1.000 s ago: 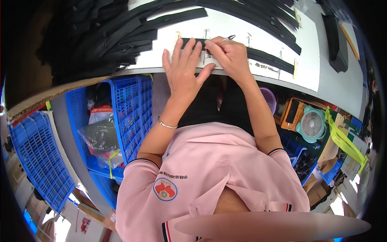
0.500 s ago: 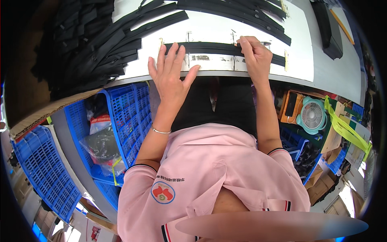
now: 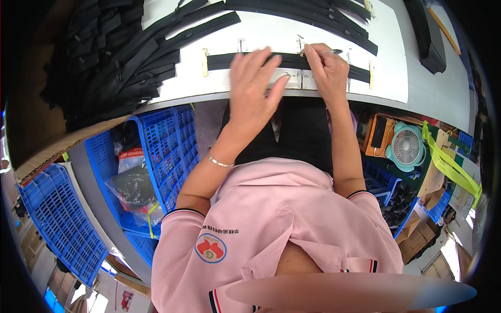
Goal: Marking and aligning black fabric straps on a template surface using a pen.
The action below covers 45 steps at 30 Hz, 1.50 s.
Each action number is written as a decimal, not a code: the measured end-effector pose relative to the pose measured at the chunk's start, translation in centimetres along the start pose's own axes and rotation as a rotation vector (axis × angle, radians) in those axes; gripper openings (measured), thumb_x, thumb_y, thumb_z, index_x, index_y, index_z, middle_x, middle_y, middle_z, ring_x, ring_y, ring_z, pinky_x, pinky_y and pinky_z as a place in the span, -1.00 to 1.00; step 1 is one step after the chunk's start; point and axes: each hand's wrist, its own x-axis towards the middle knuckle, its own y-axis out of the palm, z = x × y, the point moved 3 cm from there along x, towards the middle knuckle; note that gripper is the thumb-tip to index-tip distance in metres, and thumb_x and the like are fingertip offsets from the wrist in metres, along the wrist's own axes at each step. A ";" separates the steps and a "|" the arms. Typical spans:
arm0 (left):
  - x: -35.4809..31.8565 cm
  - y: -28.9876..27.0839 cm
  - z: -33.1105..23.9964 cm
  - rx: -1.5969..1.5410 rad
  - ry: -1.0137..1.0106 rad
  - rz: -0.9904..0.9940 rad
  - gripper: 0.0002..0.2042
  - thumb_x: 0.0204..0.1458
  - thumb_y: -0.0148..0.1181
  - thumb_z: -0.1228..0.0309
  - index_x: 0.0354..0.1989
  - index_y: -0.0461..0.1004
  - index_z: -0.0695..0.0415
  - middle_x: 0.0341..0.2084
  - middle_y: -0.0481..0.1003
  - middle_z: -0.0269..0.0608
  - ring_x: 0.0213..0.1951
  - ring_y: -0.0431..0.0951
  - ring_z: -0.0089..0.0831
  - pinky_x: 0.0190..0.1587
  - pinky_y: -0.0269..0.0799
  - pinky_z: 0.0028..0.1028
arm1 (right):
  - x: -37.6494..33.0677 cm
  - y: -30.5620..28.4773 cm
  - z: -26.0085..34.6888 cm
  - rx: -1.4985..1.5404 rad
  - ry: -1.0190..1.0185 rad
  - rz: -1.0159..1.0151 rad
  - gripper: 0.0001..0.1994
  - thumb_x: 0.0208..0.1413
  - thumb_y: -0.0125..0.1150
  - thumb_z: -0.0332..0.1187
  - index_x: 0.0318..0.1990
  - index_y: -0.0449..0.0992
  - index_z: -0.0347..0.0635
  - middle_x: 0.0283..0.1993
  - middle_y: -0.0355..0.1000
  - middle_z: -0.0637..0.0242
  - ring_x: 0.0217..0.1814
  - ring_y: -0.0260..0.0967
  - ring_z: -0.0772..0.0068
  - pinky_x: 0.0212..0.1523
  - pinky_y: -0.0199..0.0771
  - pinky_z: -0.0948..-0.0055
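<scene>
A long black fabric strip (image 3: 219,62) lies crosswise on a white sheet (image 3: 389,57) near the table's front edge. Cream tape pieces (image 3: 205,62) sit by its two ends, and dark marks are drawn on the sheet. Over the middle of the strip is my left hand (image 3: 253,86), its fingers spread and a little blurred; whether it touches the fabric I cannot tell. My right hand (image 3: 331,72) pinches a slim pen (image 3: 336,51) whose dark end sticks out to the right. Its fingertips are at the strip's upper edge, beside a drawn mark; the pen's tip is hidden.
More black strips (image 3: 313,21) lie beyond, and a large pile of them (image 3: 104,57) covers the table's left. A long black object (image 3: 425,41) is at the far right. Below the table are blue crates (image 3: 167,151) on the left and a teal fan (image 3: 407,147) on the right.
My left hand has moved right along the strip, from its left end to its middle. The right hand stays by the same mark, and its pen has tilted so more of it shows.
</scene>
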 end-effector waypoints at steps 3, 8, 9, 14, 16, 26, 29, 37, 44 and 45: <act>1.8 2.6 -0.9 -0.191 0.002 -0.020 -0.84 0.03 0.40 0.47 -0.19 0.71 0.12 -0.14 0.64 -0.28 -0.06 0.55 -0.28 0.08 0.35 -0.27 | 0.0 0.2 0.1 0.013 -0.013 -0.016 -0.85 0.23 0.33 -0.37 -0.36 0.66 -0.23 -0.46 0.60 0.36 -0.56 0.46 0.50 -0.50 0.39 0.53; 2.4 4.0 -0.6 -0.105 0.019 -0.010 -0.88 -0.03 0.43 0.48 -0.30 0.71 0.11 -0.20 0.63 -0.37 -0.12 0.55 -0.34 -0.01 0.33 -0.34 | -0.3 -0.2 0.5 0.034 -0.009 -0.050 -0.86 0.22 0.34 -0.40 -0.35 0.65 -0.27 -0.43 0.62 0.32 -0.54 0.47 0.49 -0.49 0.40 0.52; 2.3 4.0 -0.5 -0.110 0.019 -0.032 -0.89 -0.05 0.44 0.48 -0.32 0.71 0.11 -0.21 0.63 -0.39 -0.13 0.54 -0.35 -0.02 0.32 -0.35 | -0.4 -0.3 0.4 0.123 0.034 -0.044 -0.85 0.21 0.34 -0.40 -0.37 0.65 -0.29 -0.43 0.62 0.31 -0.53 0.47 0.48 -0.49 0.40 0.51; 2.3 4.3 -0.5 -0.122 0.012 -0.043 -0.90 -0.07 0.45 0.49 -0.35 0.70 0.10 -0.23 0.62 -0.39 -0.13 0.53 -0.34 -0.02 0.31 -0.32 | -0.7 -0.7 -0.2 0.168 -0.017 0.031 -0.81 0.18 0.33 -0.41 -0.45 0.63 -0.32 -0.47 0.61 0.30 -0.54 0.44 0.45 -0.47 0.39 0.46; 2.3 4.3 -0.6 -0.133 0.017 -0.048 -0.91 -0.08 0.44 0.51 -0.37 0.69 0.11 -0.25 0.60 -0.39 -0.14 0.52 -0.32 -0.01 0.30 -0.30 | -0.7 -0.6 -0.1 0.151 -0.011 0.053 -0.78 0.15 0.34 -0.41 -0.51 0.62 -0.31 -0.51 0.60 0.32 -0.56 0.40 0.43 -0.48 0.36 0.42; 2.4 4.1 -0.6 -0.098 0.003 0.005 -0.90 -0.03 0.44 0.47 -0.31 0.72 0.08 -0.22 0.64 -0.40 -0.11 0.54 -0.36 0.01 0.31 -0.34 | -0.6 -1.1 -0.2 0.053 -0.132 0.088 -0.83 0.13 0.29 -0.45 -0.49 0.65 -0.30 -0.48 0.61 0.34 -0.59 0.34 0.47 -0.49 0.33 0.46; 2.2 4.1 -0.6 -0.076 -0.026 0.019 -0.91 0.00 0.45 0.46 -0.31 0.72 0.07 -0.20 0.64 -0.40 -0.09 0.55 -0.38 0.04 0.31 -0.36 | -1.1 -3.4 -0.7 0.408 0.152 0.005 -0.83 0.22 0.20 -0.47 -0.36 0.68 -0.33 -0.42 0.61 0.35 -0.49 0.34 0.72 -0.45 0.30 0.61; 2.5 4.2 -1.4 -0.044 0.006 0.040 -0.90 0.01 0.44 0.46 -0.29 0.71 0.08 -0.18 0.65 -0.36 -0.08 0.55 -0.37 0.05 0.32 -0.34 | -1.2 -9.1 -6.2 0.291 0.367 -0.199 -0.79 0.34 0.23 -0.35 -0.26 0.69 -0.29 -0.47 0.50 0.49 -0.46 0.29 0.75 -0.43 0.26 0.64; 4.4 8.2 -6.3 -0.230 0.154 0.085 -0.90 -0.01 0.43 0.48 -0.30 0.70 0.10 -0.19 0.64 -0.31 -0.06 0.56 -0.29 0.00 0.38 -0.32 | -1.4 -8.6 -6.2 0.231 0.354 -0.144 -0.78 0.36 0.21 -0.33 -0.25 0.68 -0.27 -0.44 0.50 0.47 -0.42 0.30 0.74 -0.39 0.28 0.63; 4.6 9.1 -6.7 -0.257 0.166 0.086 -0.89 -0.02 0.43 0.48 -0.29 0.70 0.10 -0.20 0.63 -0.31 -0.07 0.55 -0.28 0.01 0.37 -0.31 | -1.4 -8.5 -6.1 0.233 0.344 -0.133 -0.78 0.36 0.21 -0.34 -0.25 0.68 -0.28 -0.44 0.50 0.47 -0.42 0.31 0.74 -0.39 0.29 0.63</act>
